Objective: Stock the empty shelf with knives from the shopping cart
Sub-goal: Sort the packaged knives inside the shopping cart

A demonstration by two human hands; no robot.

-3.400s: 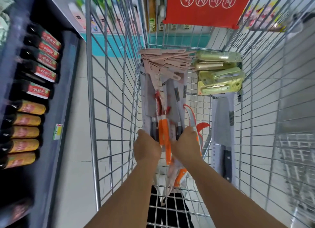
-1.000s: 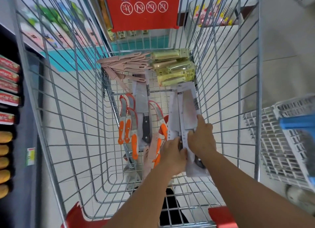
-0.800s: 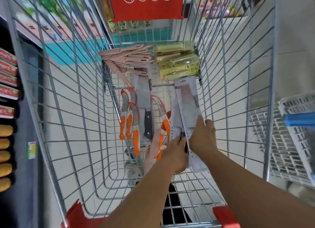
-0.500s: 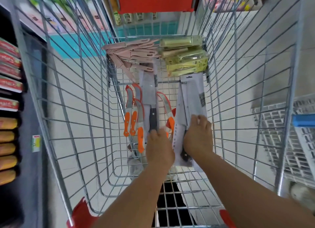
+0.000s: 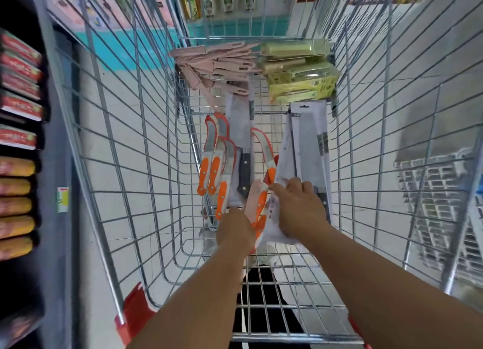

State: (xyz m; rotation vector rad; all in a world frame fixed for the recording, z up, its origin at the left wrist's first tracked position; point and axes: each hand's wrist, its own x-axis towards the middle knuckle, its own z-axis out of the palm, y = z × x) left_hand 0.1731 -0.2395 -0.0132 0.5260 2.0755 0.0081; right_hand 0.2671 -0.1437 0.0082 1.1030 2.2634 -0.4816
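- Head view: both bare arms reach down into a wire cart [image 5: 109, 150].
- Right hand [image 5: 300, 207], fingers curled, grips a stack of carded cleavers [image 5: 309, 145] that runs from the hand toward the far right of the cart.
- Left hand [image 5: 235, 231] is low in the cart middle, knuckles up; its fingers are hidden, so I cannot tell whether they grasp anything.
- Orange knives [image 5: 214, 171] lie left of the hands, beside a black-handled cleaver [image 5: 243, 150].
- Far end holds pink knives [image 5: 219, 61] on the left and green packs [image 5: 300, 71] on the right.
- Bottles [image 5: 15, 181] line a dark shelf [image 5: 60, 165] at far left.
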